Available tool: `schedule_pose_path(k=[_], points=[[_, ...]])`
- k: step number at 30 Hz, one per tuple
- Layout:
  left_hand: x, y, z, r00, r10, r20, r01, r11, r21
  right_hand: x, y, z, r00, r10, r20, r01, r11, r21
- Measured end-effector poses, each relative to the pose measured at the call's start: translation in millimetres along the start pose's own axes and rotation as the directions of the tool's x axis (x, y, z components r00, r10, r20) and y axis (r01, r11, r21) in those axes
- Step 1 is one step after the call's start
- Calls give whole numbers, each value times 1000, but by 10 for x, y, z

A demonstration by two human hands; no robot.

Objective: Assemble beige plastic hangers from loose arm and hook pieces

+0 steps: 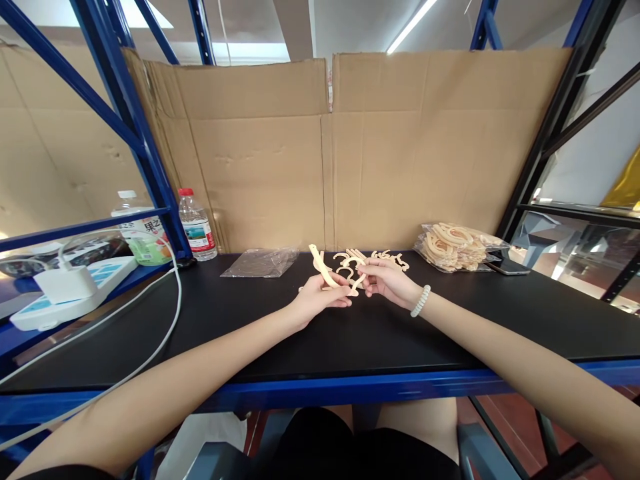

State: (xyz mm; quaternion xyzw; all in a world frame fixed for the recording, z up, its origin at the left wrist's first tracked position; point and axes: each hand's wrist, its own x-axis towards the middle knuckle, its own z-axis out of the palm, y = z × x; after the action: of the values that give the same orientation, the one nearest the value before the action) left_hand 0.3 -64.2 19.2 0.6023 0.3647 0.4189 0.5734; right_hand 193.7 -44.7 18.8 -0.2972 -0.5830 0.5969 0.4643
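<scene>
Above the middle of the black tabletop, my left hand (pixel 324 293) is closed around a pale, curved wooden puzzle piece (pixel 323 265) that sticks up past the fingers. My right hand (pixel 387 281) pinches a smaller pale wooden piece (pixel 358 285), its lower end close to the left fingertips. Whether the two pieces are joined, I cannot tell. Just behind the hands lie several loose wooden pieces (pixel 396 258), some curved and rib-like, partly hidden by my fingers. A pale beaded bracelet (pixel 421 301) circles my right wrist.
A flat clear plastic bag (pixel 261 263) lies back left. At back right sit a bag of wooden pieces (pixel 453 247) and a phone (pixel 507 264). A water bottle (pixel 197 227), a power strip (pixel 75 293) and a white cable (pixel 175 303) are left. Cardboard (pixel 260 167) walls the back.
</scene>
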Motion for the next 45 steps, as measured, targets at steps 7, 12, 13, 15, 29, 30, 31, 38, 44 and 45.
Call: schedule_pose_path(k=[7, 12, 13, 15, 29, 30, 31, 38, 44, 45], points=[[9, -15, -33, 991, -110, 76, 120, 981, -153, 70, -129, -187, 992, 7, 123, -4, 1000, -24], [21, -27, -30, 989, -143, 46, 149, 973, -177, 281, -249, -462, 996, -86, 22, 84, 826, -558], [21, -26, -28, 989, -143, 38, 147, 972, -183, 340, -254, -506, 993, -110, 50, 112, 684, -721], [22, -24, -29, 989, -148, 15, 148, 968, -202, 462, -230, -564, 979, -118, 165, 194, 313, -930], [63, -43, -73, 989, -149, -5, 141, 944, -300, 1069, 86, -574, 929, 25, 368, 369, -86, -925], [69, -46, -75, 988, -152, -11, 141, 940, -309, 1075, 73, -578, 933, 25, 358, 359, -71, -931], [75, -50, -76, 988, -154, -15, 141, 937, -319, 1073, 62, -579, 937, 20, 349, 350, -56, -935], [91, -66, -88, 988, -152, 12, 146, 922, -358, 1003, -64, -614, 952, -90, 291, 298, 72, -952], [77, -52, -66, 987, -160, -4, 147, 913, -380, 926, -204, -702, 903, -430, -20, 223, 507, -833], [74, -50, -61, 987, -162, -7, 147, 913, -381, 883, -214, -680, 879, -467, -92, 237, 597, -766]])
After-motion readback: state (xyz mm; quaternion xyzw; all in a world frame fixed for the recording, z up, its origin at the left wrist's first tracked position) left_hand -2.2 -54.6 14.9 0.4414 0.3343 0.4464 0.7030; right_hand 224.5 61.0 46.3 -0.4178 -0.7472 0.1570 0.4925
